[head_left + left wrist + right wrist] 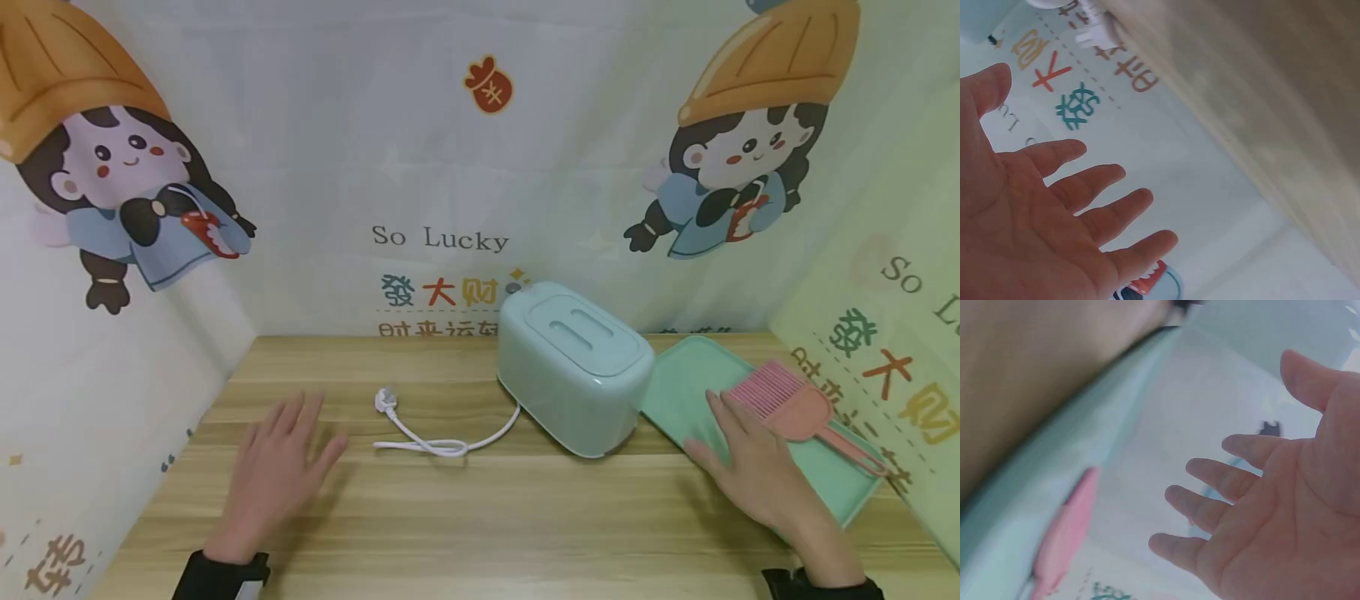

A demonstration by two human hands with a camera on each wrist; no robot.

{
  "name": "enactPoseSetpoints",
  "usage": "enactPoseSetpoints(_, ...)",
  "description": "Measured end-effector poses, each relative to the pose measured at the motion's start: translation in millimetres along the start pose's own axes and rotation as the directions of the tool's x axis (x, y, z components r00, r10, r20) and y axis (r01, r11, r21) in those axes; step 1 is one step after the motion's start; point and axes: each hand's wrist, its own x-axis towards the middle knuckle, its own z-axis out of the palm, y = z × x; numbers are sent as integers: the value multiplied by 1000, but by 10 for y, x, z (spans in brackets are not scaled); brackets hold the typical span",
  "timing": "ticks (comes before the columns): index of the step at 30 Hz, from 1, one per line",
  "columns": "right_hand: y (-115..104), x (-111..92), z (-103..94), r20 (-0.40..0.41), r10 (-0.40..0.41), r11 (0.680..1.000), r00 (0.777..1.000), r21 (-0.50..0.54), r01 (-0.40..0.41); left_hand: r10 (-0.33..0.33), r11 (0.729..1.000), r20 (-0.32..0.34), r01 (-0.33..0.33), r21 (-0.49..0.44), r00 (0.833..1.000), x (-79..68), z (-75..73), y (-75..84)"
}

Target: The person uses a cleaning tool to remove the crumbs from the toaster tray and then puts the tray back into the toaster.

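Observation:
My left hand (273, 467) is held over the wooden table at the left, fingers straight and a little spread. In the left wrist view its palm (1035, 225) shows with nothing in it. Nearest to it lies a white power cord (446, 450), looped once, with its plug (386, 402). The cord runs to a mint-green toaster (573, 367) with a rounded top and two slot-like marks. My right hand (757, 467), fingers extended and holding nothing, overlaps a green tray (678, 375) in the head view. On that tray rests a pink comb-toothed tool (810, 414) with a looped handle.
The wooden table (465, 525) meets a printed white cloth (322, 167) hanging at the back and sides. The toaster stands toward the back, right of centre, beside the tray. The tool's handle reaches the tray's right edge.

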Motion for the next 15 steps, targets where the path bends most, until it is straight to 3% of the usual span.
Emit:
enactPoseSetpoints(4, -124, 120, -223, 9, -60, 991, 998, 118, 59, 33, 994, 29, -30, -106, 999, 201, -153, 152)
enactPoseSetpoints(7, -232, 275, -399, 27, -103, 979, 994, 182, 96, 39, 964, 104, -10, -267, 994, 415, -236, 384)
enactPoseSetpoints(11, -397, 561, -583, 40, -133, 942, 990, 315, 114, 57, 862, 188, 46, -506, 981, 714, -253, 800)
enactPoseSetpoints(15, -530, 886, -681, 89, -133, 907, 987, 413, 84, 48, 751, 219, 110, -651, 974, 955, -179, 1227)
